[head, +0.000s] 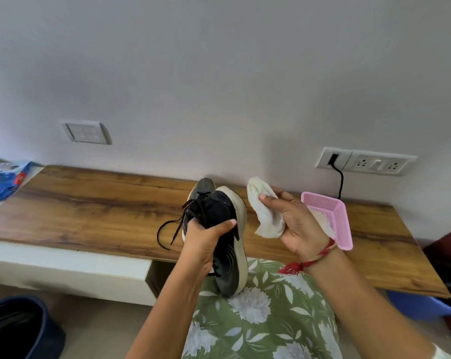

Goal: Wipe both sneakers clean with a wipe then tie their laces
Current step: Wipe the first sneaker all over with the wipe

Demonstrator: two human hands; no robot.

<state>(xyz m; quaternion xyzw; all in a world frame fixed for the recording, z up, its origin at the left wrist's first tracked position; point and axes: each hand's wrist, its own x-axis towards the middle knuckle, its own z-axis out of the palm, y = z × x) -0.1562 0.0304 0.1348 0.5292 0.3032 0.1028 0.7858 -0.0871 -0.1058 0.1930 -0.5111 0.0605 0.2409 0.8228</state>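
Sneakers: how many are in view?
2. The left hand grips one sneaker; the other sneaker shows only its toe behind it, mostly hidden.

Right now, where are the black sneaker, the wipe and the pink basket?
black sneaker (220,209), head view, dark upper beside the laces.
wipe (267,216), head view, middle of the crumpled cloth.
pink basket (342,229), head view, right side wall.

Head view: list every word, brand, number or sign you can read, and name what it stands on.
No text reads clearly.
On the blue packet: print, too blurred to read.
On the black sneaker: no legible brand or lettering.
On the socket plate: no lettering visible.
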